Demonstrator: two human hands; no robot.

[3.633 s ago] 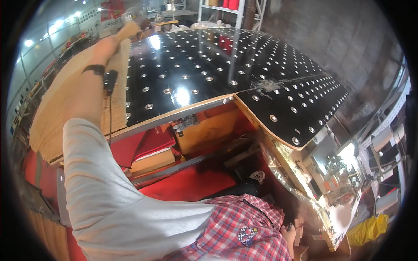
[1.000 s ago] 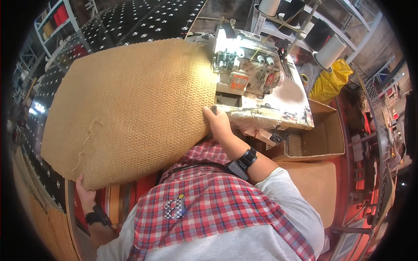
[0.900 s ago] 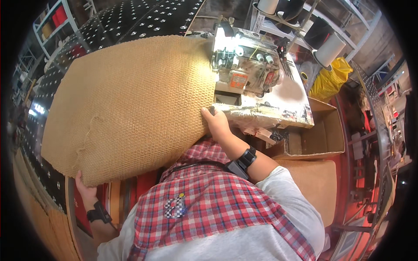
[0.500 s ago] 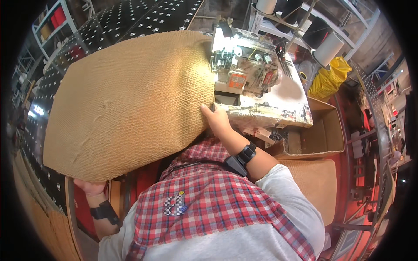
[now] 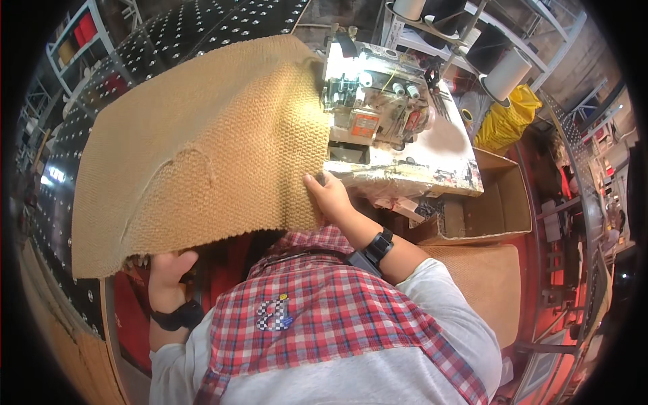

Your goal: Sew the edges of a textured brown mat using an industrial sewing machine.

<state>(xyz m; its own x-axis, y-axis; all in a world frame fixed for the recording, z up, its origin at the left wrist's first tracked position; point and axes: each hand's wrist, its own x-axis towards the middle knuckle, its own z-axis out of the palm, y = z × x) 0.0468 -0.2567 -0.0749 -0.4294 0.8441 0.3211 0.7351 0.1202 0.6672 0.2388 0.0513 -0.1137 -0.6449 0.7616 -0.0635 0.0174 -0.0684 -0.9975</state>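
Note:
A large tan woven mat (image 5: 196,148) lies across the black table, its right edge against a lit overlock sewing machine (image 5: 378,101). My right hand (image 5: 329,197) pinches the mat's near right edge, thumb on top, just below the machine. A small dark thing shows by its fingertip; what it is, I cannot tell. Under the near left edge is my left hand (image 5: 170,270), with its thumb stretched out sideways and its other fingers mostly hidden beneath the mat. A raised fold curves through the mat's left middle.
The black table (image 5: 236,30) is dotted with shiny studs. Thread cones (image 5: 507,74) stand on a rack behind the machine. A cardboard box (image 5: 503,202) and a yellow bag (image 5: 509,118) are at the right. Another tan mat (image 5: 482,290) lies below the box.
My left hand has shifted right and up, its thumb now spread. The mat's near edge has risen and a fold has formed. My right hand has moved slightly left and nearer me.

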